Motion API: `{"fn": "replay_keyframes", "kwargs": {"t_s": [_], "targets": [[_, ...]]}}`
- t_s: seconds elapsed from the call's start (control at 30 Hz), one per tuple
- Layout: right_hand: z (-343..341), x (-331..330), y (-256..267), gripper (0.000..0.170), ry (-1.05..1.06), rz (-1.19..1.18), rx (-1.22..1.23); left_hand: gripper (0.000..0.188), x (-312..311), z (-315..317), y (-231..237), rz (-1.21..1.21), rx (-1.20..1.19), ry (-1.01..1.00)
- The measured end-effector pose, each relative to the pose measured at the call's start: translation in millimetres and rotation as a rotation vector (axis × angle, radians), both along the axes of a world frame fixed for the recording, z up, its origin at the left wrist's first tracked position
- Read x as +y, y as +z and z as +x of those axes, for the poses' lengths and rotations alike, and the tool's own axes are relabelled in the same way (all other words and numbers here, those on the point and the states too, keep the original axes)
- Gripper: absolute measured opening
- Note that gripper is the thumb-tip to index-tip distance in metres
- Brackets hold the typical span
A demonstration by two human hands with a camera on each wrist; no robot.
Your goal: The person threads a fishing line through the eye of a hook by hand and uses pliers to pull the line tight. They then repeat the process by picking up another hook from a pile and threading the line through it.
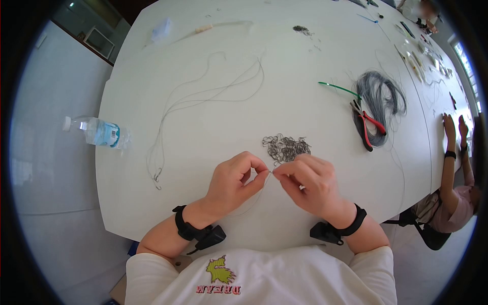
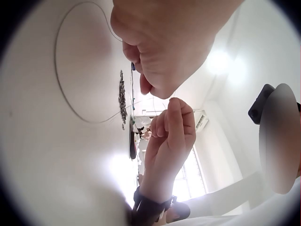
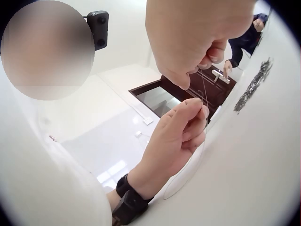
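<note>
Close in front of my chest, my left hand (image 1: 234,179) pinches a small fish hook (image 3: 201,93) between thumb and forefinger. Its curved end pokes up past the fingertips in the right wrist view. Just beside it, thumb and finger of my right hand (image 1: 314,184) pinch thin fishing line (image 3: 206,87), drawn between the two hands. A loop of that line (image 2: 55,61) hangs down by the table in the left wrist view. Right behind the fingertips lies a pile of dark fish hooks (image 1: 285,148).
Left on the white table (image 1: 213,127) are long line strands with hooks (image 1: 157,178) at their end and a plastic bottle (image 1: 104,133). To the right, red-handled pliers (image 1: 375,123) lie on a grey line bundle (image 1: 373,84). Another person's arms (image 1: 450,147) rest at the far right.
</note>
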State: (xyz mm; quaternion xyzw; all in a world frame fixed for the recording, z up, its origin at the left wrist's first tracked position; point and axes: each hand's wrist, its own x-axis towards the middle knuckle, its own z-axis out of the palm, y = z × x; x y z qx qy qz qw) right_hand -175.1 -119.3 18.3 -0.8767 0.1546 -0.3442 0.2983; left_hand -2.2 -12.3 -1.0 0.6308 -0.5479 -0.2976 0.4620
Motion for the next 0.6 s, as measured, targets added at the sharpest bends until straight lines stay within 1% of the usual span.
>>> {"fn": "replay_keyframes", "kwargs": {"t_s": [0.03,0.07,0.1,0.13,0.17,0.2,0.23,0.3,0.33,0.4,0.43,0.5,0.57,0.6], "targets": [[-0.7,-1.4,1.1,0.014,-0.004,0.003,0.002,0.01,0.0,-0.4,-1.0,-0.021,-0.009,-0.051],[-1.5,-2.4,2.2,0.013,-0.011,0.077,0.029,0.011,0.2,-0.9,-1.7,-0.042,-0.017,-0.103],[-2.0,-3.0,2.7,0.011,-0.018,0.15,0.055,0.011,0.6,-1.0,-1.7,-0.04,-0.015,-0.107],[-2.0,-3.3,2.6,0.011,-0.021,0.151,0.056,0.011,1.0,-0.7,-1.4,-0.058,-0.01,-0.151],[-1.5,-3.5,2.6,0.009,-0.023,0.255,0.085,0.012,1.3,-0.3,-1.1,-0.077,-0.006,-0.194],[-1.1,-3.8,2.6,0.007,-0.023,0.358,0.114,0.012,1.6,-0.3,-1.8,-0.078,-0.006,-0.195],[-1.1,-4.5,1.5,0.007,-0.024,0.356,0.113,0.012,2.1,-0.2,-3.3,-0.121,0.027,-0.188],[-0.7,-6.2,-2.7,0.007,-0.021,0.531,0.177,0.012,2.6,0.6,-6.0,-0.169,0.059,-0.181],[-0.2,-6.3,-4.5,0.007,-0.02,0.527,0.176,0.011,2.8,1.1,-7.2,-0.199,0.066,-0.163],[1.1,-5.1,-7.8,0.008,0.013,0.677,0.232,0.01,2.8,1.4,-5.9,-0.231,0.073,-0.144],[1.9,-4.1,-8.6,0.008,0.014,0.675,0.232,0.009,2.7,1.1,-3.2,-0.234,0.063,-0.142],[3.5,-2.1,-9.5,0.01,0.033,0.742,0.252,0.008,3.4,1.0,-2.7,-0.236,0.053,-0.141],[3.6,-1.7,-9.5,0.01,0.044,0.765,0.244,0.006,5.7,1.4,-7.8,-0.097,0.253,-0.191],[3.5,-1.6,-9.5,0.011,0.055,0.79,0.236,0.006,6.1,1.0,-9.3,-0.099,0.252,-0.192]]}}
